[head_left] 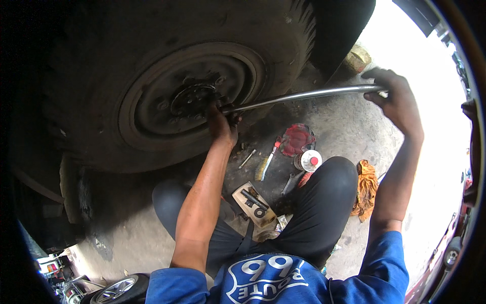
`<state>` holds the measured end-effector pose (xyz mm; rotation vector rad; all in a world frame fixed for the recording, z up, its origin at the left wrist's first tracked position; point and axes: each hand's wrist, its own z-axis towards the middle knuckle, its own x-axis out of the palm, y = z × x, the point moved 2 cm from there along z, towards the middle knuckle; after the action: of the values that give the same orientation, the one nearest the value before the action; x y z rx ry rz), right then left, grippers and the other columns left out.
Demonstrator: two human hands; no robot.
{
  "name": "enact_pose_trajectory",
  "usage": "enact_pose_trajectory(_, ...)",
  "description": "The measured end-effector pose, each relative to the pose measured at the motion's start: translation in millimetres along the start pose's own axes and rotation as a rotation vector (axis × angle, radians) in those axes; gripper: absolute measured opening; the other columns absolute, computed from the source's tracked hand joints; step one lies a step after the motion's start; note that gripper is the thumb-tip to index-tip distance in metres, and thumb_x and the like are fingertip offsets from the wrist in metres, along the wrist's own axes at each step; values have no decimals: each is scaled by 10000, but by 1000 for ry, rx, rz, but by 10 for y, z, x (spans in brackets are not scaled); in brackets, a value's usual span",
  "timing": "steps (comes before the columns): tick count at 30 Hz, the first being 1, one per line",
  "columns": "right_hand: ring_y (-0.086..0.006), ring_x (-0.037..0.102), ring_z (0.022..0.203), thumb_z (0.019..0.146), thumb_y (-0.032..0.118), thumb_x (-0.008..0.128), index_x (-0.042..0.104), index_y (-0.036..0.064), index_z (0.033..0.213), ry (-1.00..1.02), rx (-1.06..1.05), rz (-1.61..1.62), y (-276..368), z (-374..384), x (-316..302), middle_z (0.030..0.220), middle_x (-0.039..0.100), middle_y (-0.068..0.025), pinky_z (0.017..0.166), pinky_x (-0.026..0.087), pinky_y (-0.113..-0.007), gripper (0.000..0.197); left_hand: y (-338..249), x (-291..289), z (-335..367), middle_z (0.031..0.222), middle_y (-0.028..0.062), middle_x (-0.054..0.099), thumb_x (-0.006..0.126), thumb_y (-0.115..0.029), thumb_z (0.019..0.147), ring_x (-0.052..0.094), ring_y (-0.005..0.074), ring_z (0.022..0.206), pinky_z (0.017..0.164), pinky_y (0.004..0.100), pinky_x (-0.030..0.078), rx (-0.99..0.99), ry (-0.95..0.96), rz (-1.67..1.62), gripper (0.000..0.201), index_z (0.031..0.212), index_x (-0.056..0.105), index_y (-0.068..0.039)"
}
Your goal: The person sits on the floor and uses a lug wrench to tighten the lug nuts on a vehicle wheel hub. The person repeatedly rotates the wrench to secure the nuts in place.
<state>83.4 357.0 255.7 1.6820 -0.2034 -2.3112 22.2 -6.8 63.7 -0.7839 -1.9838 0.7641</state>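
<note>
A large truck wheel with a dark tyre point(91, 137) and a dusty rim point(132, 124) fills the upper left. My left hand point(221, 124) is closed around the near-hub end of a long, shiny metal bar point(304, 95), right beside the wheel hub point(195, 99). Its fingertips are in shadow, and whatever joins the bar to the hub is hidden. At the bar's other end, out to the right, my right hand point(397, 99) holds the tip loosely between thumb and fingers. The bar slants slightly upward from left to right.
Between wheel and knees lie a wire brush point(268, 161), a red cloth point(297, 140), a round can point(310, 161), a small metal rod point(247, 158), and a tray point(267, 219) with metal parts. An orange rag point(365, 190) is beside my right knee. A stone point(357, 58) sits behind the tyre.
</note>
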Motion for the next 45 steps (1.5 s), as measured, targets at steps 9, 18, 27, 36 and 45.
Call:
enact_pose_trajectory(9,-256,730,926,748,-25,809,587,50,1293,-224,-580,835,1730,201,-743,1042,718,-138,813,620,-400,594,178,-124,379,754,-53,556,545,-368,999,449,79,535,499,253,378,-159,411,-570,192,920,565,-195)
enact_pose_trajectory(18,-265,658,976,833,196,682,597,49,1196,-495,-882,641,3327,118,34,1076,644,-116,838,562,-376,401,229,-43,458,765,-39,552,571,-230,982,444,80,554,498,225,399,-202,694,-770,87,952,592,-152)
enact_pose_trajectory(27,-143,553,694,930,56,561,508,-14,1121,-812,-251,850,1988,602,45,824,566,-91,626,465,-286,211,112,-41,296,735,-35,531,650,-164,944,432,83,557,490,221,387,-72,338,-447,51,955,612,-132)
enact_pose_trajectory(36,-370,601,789,992,216,529,465,-59,1066,-1062,188,593,871,683,825,873,600,-229,772,469,-457,292,16,-131,61,853,14,600,695,-205,934,604,152,750,808,367,586,0,244,-218,163,1046,627,-109)
enact_pose_trajectory(45,-511,554,1053,996,254,506,470,-102,1156,-1010,591,608,-10,695,1819,1078,585,-334,910,427,-513,392,43,-184,148,1039,88,636,672,-272,953,657,223,905,845,425,590,41,340,-78,302,1153,601,-57)
